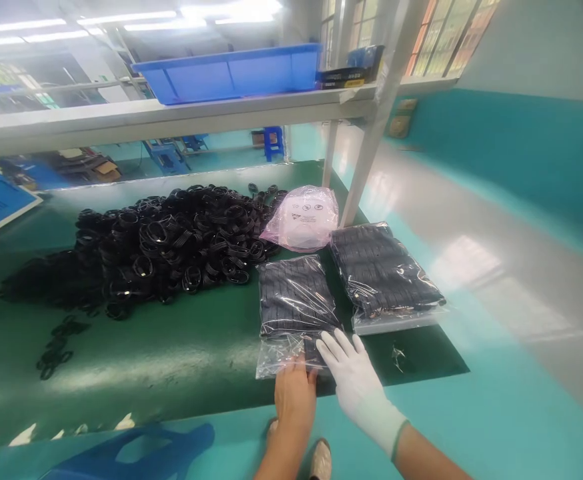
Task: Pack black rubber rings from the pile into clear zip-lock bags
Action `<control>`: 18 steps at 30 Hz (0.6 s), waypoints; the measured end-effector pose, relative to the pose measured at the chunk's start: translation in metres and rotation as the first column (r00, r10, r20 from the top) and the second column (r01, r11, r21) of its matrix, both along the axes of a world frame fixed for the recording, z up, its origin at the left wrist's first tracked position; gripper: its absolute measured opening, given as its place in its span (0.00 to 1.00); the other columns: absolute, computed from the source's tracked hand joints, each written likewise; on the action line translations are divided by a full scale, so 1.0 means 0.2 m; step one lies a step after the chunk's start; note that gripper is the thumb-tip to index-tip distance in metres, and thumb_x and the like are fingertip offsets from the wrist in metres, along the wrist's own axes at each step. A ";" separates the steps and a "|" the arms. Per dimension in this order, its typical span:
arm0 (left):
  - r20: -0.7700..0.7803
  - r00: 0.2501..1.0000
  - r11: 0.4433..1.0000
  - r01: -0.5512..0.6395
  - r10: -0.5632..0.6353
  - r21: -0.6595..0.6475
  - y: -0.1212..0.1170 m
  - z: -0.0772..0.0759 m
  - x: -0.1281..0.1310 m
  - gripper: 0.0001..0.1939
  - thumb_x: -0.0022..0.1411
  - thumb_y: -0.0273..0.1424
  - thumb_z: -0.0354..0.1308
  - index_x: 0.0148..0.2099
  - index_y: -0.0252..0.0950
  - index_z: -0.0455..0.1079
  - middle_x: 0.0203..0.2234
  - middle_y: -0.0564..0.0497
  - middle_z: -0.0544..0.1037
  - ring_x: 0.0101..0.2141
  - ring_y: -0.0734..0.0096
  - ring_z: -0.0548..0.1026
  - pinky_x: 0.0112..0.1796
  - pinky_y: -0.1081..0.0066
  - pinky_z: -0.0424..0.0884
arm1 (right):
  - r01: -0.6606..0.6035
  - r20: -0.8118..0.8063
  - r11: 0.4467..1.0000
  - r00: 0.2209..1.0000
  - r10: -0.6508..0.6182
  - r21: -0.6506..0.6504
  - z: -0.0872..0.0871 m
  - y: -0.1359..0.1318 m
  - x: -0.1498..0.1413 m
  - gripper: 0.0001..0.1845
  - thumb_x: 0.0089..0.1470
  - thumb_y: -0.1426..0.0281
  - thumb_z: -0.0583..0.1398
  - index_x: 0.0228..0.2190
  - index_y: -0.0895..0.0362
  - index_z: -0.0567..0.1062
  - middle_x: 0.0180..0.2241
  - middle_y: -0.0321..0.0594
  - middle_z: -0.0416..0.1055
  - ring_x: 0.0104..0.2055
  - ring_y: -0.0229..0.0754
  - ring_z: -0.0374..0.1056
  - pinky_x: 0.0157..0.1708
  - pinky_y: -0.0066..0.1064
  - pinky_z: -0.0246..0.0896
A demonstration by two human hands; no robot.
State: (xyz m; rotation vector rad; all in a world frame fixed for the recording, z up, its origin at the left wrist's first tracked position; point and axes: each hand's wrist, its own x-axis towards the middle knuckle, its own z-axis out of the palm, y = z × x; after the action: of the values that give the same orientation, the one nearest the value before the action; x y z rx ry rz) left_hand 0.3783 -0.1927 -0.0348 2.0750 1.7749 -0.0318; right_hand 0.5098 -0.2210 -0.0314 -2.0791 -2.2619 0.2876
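In front of me lies a clear zip bag (296, 297) packed with rows of black coiled cables, its mouth toward me. My left hand (294, 393), bare, is at that mouth with fingers curled on the plastic edge; the fingertips are partly hidden. My right hand (354, 380) wears a white glove, fingers stretched out, and its fingertips rest on the bag's near right part beside a dark bundle (314, 350). To the right sits a second filled bag (384, 270) of black cables, lying flat.
A large heap of black coiled cables (171, 240) covers the green table (171, 380). Behind the bags is a pink plastic bag (306, 217). Small ties (398, 358) lie near the right corner. Overhead, a shelf (96, 123) carries a blue bin (231, 73); its post (366, 160) stands behind.
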 end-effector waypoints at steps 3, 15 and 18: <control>0.040 0.999 0.995 -0.027 0.031 -0.096 0.01 0.03 0.00 0.19 0.59 0.31 0.45 0.52 0.43 0.63 0.50 0.48 0.68 0.45 0.62 0.68 0.42 0.66 0.64 | -0.019 0.005 1.000 1.000 0.018 0.010 0.01 0.01 -0.01 0.35 0.44 0.75 0.51 0.56 0.51 0.53 0.60 0.37 0.47 0.61 0.54 0.40 0.57 0.55 0.29; 0.109 0.977 0.979 -0.170 0.183 -0.113 -0.02 0.00 0.02 0.18 0.59 0.31 0.46 0.52 0.45 0.64 0.48 0.47 0.70 0.45 0.64 0.68 0.43 0.68 0.62 | -0.067 0.126 0.996 0.990 0.060 0.057 -0.10 0.00 -0.02 0.37 0.46 0.74 0.53 0.57 0.45 0.49 0.61 0.41 0.43 0.62 0.55 0.36 0.56 0.55 0.29; 0.089 0.981 0.981 -0.166 0.175 -0.096 -0.01 -0.02 0.04 0.18 0.58 0.30 0.47 0.51 0.42 0.65 0.46 0.45 0.71 0.46 0.63 0.68 0.44 0.67 0.61 | -0.057 0.136 0.996 0.990 0.047 0.074 -0.10 0.01 -0.03 0.38 0.44 0.76 0.54 0.56 0.46 0.51 0.61 0.41 0.44 0.62 0.56 0.37 0.56 0.56 0.30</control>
State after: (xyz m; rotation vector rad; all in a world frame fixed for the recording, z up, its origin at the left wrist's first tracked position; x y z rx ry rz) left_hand 0.3861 -0.1952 -0.0385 1.8255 1.8508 0.0382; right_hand 0.5046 -0.2184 -0.0510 -2.0616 -2.3633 0.0625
